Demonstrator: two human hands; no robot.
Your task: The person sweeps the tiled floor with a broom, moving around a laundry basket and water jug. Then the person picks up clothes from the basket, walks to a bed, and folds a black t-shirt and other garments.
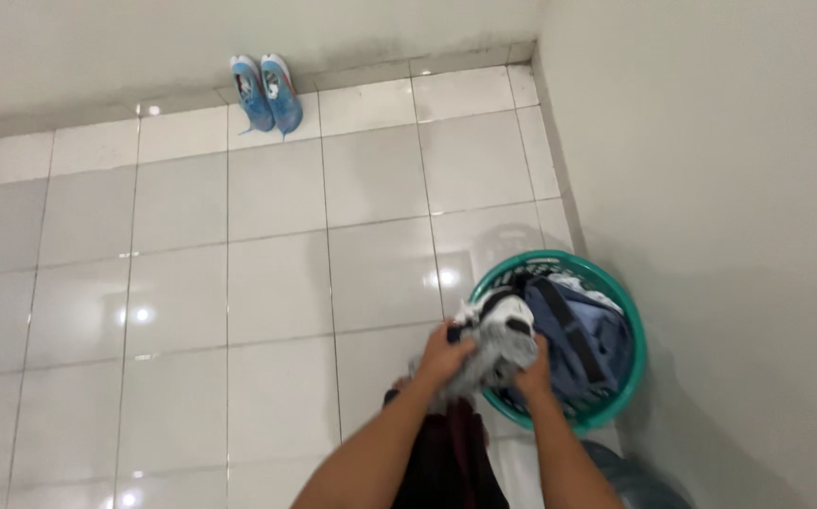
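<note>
A round teal laundry basket point(633, 320) stands on the tiled floor by the right wall, filled with clothes, among them a blue garment point(583, 335). A grey, white and black garment point(503, 339) is bunched just above the basket's left rim. My left hand point(444, 356) grips it from the left side. My right hand point(533, 375) holds it from below on the right. A dark maroon cloth point(451, 452) hangs between my forearms, below the bunched garment.
A pair of blue sports shoes point(268, 91) stands against the far wall. White glossy tiles point(276, 283) cover the floor. A plain wall point(729, 188) runs along the right, close to the basket. A bluish rounded object point(635, 481) shows at the bottom right.
</note>
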